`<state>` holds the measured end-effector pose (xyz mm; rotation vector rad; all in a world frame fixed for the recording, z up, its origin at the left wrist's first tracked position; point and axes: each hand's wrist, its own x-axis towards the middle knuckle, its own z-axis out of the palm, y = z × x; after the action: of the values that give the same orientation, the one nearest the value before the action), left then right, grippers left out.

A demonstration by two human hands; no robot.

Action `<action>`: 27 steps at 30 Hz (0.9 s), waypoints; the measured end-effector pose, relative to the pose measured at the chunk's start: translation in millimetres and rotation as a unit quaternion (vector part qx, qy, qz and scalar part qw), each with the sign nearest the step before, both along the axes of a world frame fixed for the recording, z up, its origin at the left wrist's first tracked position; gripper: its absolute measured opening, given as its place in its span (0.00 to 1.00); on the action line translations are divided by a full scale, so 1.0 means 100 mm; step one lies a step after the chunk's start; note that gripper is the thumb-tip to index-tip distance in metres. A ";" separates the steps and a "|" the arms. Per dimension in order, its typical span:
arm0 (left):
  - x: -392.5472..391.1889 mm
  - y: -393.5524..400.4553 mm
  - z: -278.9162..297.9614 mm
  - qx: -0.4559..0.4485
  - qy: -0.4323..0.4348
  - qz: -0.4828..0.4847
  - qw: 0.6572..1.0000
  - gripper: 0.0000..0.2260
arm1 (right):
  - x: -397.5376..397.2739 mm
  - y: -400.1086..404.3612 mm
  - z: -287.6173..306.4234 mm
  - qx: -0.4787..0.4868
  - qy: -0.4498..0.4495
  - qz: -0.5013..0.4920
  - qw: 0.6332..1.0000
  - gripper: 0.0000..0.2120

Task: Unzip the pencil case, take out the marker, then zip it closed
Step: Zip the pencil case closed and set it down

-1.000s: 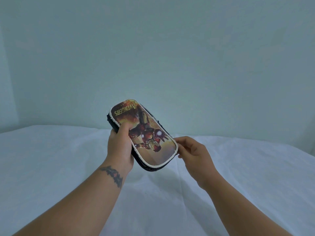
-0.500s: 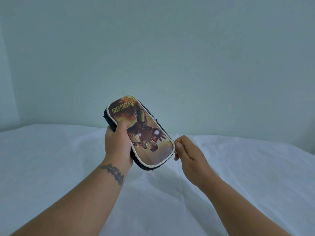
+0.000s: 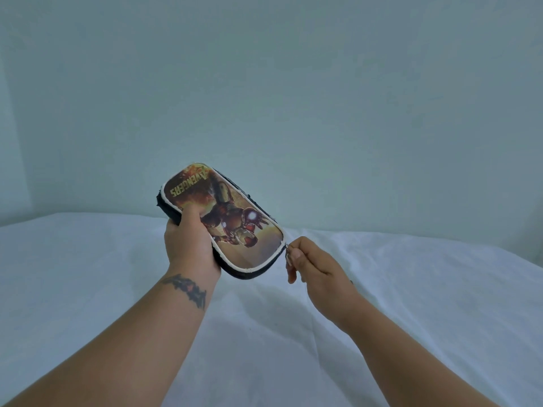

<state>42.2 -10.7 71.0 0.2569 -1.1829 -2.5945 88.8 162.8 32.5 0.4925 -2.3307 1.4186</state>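
Observation:
The pencil case (image 3: 235, 218) is a dark oval pouch with a white-piped printed front showing an armoured figure and yellow lettering. It is held up in the air, tilted, above the white cloth. My left hand (image 3: 189, 245) grips its left side, thumb on the printed face. At the case's lower right end, my right hand (image 3: 311, 264) pinches the small metal zipper pull (image 3: 287, 250) between thumb and forefinger. The zip looks closed along the visible edge. No marker is visible.
A white wrinkled cloth (image 3: 411, 289) covers the surface below my arms. A plain pale wall (image 3: 293, 98) rises behind it.
My right hand has shifted down along the case's lower right end and closed its fingers on the zipper pull. My left hand has kept its grip on the case.

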 end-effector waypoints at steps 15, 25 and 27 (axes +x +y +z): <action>-0.06 -0.02 0.02 0.013 -0.003 0.082 0.997 0.15 | 0.12 -0.36 -0.06 -0.171 -0.168 0.125 0.963 0.17; -0.04 0.03 0.01 -0.004 0.003 0.092 0.996 0.17 | 0.18 -0.44 -0.04 -0.179 -0.226 0.154 0.945 0.10; -0.03 0.05 0.02 0.008 0.007 0.080 0.997 0.18 | 0.18 -0.43 -0.03 -0.197 -0.237 0.143 0.941 0.07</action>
<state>39.5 -5.7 72.8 0.3230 -1.0905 -2.4629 106.7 119.4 29.8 0.4158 -2.2781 2.2985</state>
